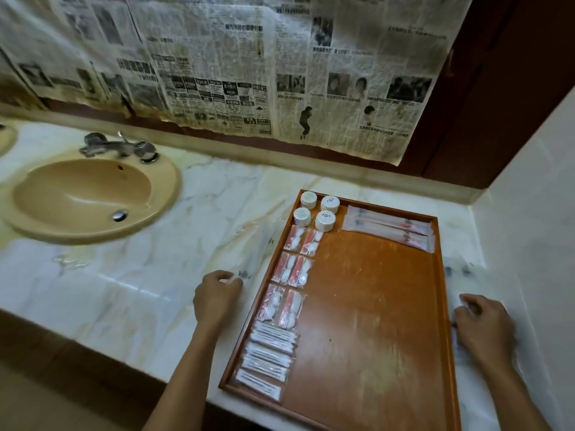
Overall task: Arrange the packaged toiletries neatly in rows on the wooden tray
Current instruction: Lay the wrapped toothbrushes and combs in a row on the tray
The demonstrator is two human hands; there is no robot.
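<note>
The wooden tray [373, 306] lies on the marble counter at the right. Along its left side run rows of packets: several round white tubs [317, 209] at the far end, red-and-white packets [295, 269] in pairs, and cotton swab packets [267, 359] nearest me. Long toothbrush packets [389, 227] lie across the far right corner. My left hand [216, 297] rests on the counter just left of the tray, fingers curled on a clear packet [245, 274]. My right hand [482, 325] is right of the tray, fingers curled on another clear packet [460, 306].
More clear packets lie on the counter left of the tray [258, 244] and right of it [460, 269]. A tan sink [90, 197] with a metal tap [118, 147] is at the left. Newspaper [249, 73] covers the back wall. A white wall stands close on the right.
</note>
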